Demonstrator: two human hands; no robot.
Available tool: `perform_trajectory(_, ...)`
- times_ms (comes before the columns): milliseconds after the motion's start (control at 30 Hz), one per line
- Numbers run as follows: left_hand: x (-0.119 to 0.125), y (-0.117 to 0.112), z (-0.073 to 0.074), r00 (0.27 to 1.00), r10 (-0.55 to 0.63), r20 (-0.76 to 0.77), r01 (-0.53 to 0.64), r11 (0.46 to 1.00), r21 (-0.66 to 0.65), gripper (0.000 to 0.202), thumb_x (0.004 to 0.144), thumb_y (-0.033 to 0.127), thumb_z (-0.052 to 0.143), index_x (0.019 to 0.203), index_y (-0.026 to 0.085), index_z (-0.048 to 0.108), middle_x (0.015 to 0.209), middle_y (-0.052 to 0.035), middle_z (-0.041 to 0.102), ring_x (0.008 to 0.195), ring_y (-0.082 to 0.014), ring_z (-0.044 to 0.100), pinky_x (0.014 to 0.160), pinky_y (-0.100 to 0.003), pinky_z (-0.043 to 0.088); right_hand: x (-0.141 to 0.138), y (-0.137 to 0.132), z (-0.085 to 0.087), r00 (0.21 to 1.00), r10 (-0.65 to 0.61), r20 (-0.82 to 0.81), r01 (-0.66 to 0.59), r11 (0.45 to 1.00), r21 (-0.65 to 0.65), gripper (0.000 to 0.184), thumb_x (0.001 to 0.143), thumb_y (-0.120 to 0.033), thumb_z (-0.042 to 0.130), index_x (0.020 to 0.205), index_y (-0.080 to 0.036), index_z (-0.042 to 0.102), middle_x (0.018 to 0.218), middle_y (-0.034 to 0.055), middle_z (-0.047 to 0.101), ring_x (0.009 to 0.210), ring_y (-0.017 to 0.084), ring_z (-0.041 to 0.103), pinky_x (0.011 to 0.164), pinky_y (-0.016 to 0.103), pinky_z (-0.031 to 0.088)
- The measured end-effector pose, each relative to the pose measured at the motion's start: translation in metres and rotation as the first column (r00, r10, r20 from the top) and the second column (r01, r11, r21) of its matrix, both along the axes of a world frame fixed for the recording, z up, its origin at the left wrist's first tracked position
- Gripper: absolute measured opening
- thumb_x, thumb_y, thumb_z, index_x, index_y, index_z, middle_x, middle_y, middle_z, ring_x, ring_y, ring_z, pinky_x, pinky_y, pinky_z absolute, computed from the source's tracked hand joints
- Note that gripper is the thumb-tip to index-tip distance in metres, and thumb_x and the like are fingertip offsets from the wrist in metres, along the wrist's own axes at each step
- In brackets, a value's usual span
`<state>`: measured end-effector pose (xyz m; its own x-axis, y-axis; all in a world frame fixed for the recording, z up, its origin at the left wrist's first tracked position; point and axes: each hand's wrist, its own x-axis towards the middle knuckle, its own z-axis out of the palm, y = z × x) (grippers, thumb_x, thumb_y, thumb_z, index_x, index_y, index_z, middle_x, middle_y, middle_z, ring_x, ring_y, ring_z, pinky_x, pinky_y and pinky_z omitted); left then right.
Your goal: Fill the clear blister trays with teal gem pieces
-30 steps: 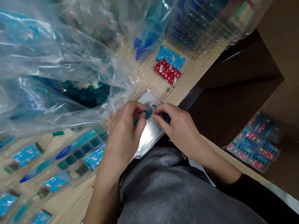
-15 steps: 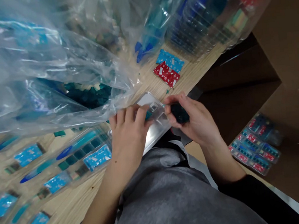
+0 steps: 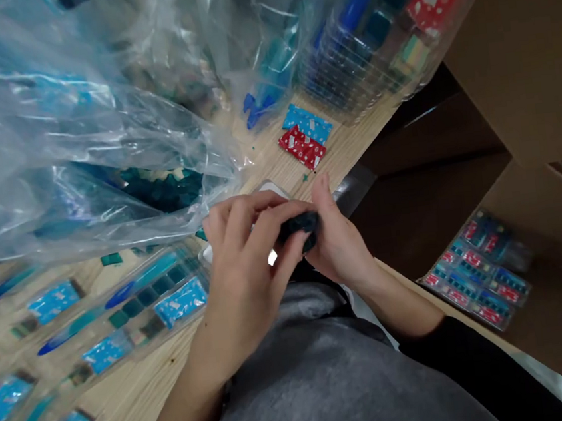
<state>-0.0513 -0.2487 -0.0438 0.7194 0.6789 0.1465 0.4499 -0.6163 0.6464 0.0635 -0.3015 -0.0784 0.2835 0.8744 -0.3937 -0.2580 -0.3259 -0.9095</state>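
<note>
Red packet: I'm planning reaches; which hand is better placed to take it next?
Probably the right hand: its raised thumb looks nearest the red packet, while the left hand pinches a dark item.

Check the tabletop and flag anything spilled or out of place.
A tiny green scrap lies loose on the wooden tabletop, between the red packet and the right hand; sitting by itself, it looks like a stray bit. I see no clear damage.
</note>
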Motion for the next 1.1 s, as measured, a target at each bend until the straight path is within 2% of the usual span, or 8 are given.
perform_trajectory(133,-0.009,0.005,0.002,0.997,0.05,0.06,-0.046,0.997,-0.065,0.021,0.093,0.023,0.06,0.113,0.03,0.064,0.105,-0.0018,0.064,0.102,-0.0203,0.058,0.089,-0.036,0.048,0.004,0.001,0.0,0.883,-0.036,-0.467,0.045,0.999,0.009,0.063,0.082,-0.077,0.048,0.082,-0.019,0.071,0.053,-0.0028,0.051,0.047,0.008,0.045,0.043,0.022,0.036)
perform_trajectory(233,-0.014,0.004,0.0,0.997,0.065,0.049,-0.062,0.996,-0.07,0.029,0.094,0.017,0.057,0.118,0.031,0.063,0.105,-0.0014,0.063,0.101,-0.0179,0.059,0.087,-0.033,0.05,0.008,-0.004,0.0,0.819,-0.048,-0.572,0.092,0.995,0.048,0.036,0.071,-0.053,0.079,0.08,-0.019,0.071,0.055,-0.0071,0.05,0.046,0.004,0.04,0.044,0.018,0.031)
perform_trajectory(333,-0.016,-0.002,-0.005,0.987,0.1,0.129,-0.09,0.992,-0.084,0.038,0.092,0.011,0.056,0.125,0.031,0.057,0.106,-0.0012,0.062,0.099,-0.0161,0.059,0.087,-0.033,0.051,0.009,-0.009,0.002,0.799,-0.037,-0.6,0.106,0.991,0.079,0.026,0.073,-0.042,0.081,0.083,-0.02,0.072,0.058,-0.0068,0.054,0.047,0.003,0.042,0.043,0.018,0.031)
perform_trajectory(467,-0.019,-0.011,-0.009,0.943,0.164,0.291,-0.132,0.983,-0.125,0.033,0.09,0.007,0.058,0.116,0.028,0.057,0.104,-0.0005,0.059,0.101,-0.0138,0.058,0.089,-0.03,0.049,0.009,-0.013,0.008,0.872,-0.046,-0.487,0.115,0.987,0.112,0.018,0.075,-0.035,0.08,0.085,-0.022,0.073,0.059,-0.0063,0.057,0.049,0.005,0.045,0.045,0.018,0.037)
perform_trajectory(600,-0.024,-0.016,-0.011,0.964,0.172,0.205,-0.136,0.974,-0.18,0.024,0.094,0.02,0.058,0.117,0.027,0.058,0.11,-0.0027,0.06,0.107,-0.0165,0.058,0.092,-0.033,0.05,0.009,-0.014,0.013,0.962,-0.102,-0.252,0.125,0.989,0.078,0.019,0.072,-0.036,0.083,0.083,-0.024,0.073,0.069,-0.0041,0.064,0.053,0.007,0.05,0.051,0.021,0.046)
perform_trajectory(867,-0.029,-0.017,-0.013,0.969,0.013,0.246,-0.043,0.992,0.117,0.026,0.088,0.009,0.061,0.106,0.029,0.059,0.1,0.0004,0.069,0.09,-0.0163,0.064,0.079,-0.035,0.053,0.011,-0.027,0.001,0.985,0.044,-0.166,-0.018,0.988,0.154,0.026,0.068,-0.04,0.086,0.09,-0.028,0.077,0.081,-0.0015,0.073,0.065,0.012,0.064,0.064,0.026,0.056)
perform_trajectory(1000,-0.034,-0.027,-0.014,0.94,0.064,0.334,-0.014,0.988,-0.151,0.025,0.088,0.006,0.059,0.101,0.028,0.058,0.094,0.0009,0.068,0.088,-0.0147,0.063,0.081,-0.034,0.053,0.013,-0.037,-0.002,0.995,0.072,-0.071,-0.053,0.97,0.238,0.022,0.072,-0.029,0.084,0.093,-0.032,0.078,0.084,-0.0016,0.076,0.075,0.014,0.07,0.073,0.028,0.058)
perform_trajectory(1100,-0.034,-0.036,-0.016,0.905,0.206,0.373,-0.03,0.904,-0.426,0.022,0.09,0.01,0.06,0.103,0.028,0.058,0.095,-0.0001,0.067,0.093,-0.0145,0.063,0.085,-0.033,0.054,0.01,-0.042,-0.003,0.997,0.074,0.018,-0.076,0.955,0.287,0.025,0.076,-0.024,0.081,0.098,-0.034,0.077,0.086,-0.0016,0.076,0.079,0.014,0.071,0.075,0.028,0.058)
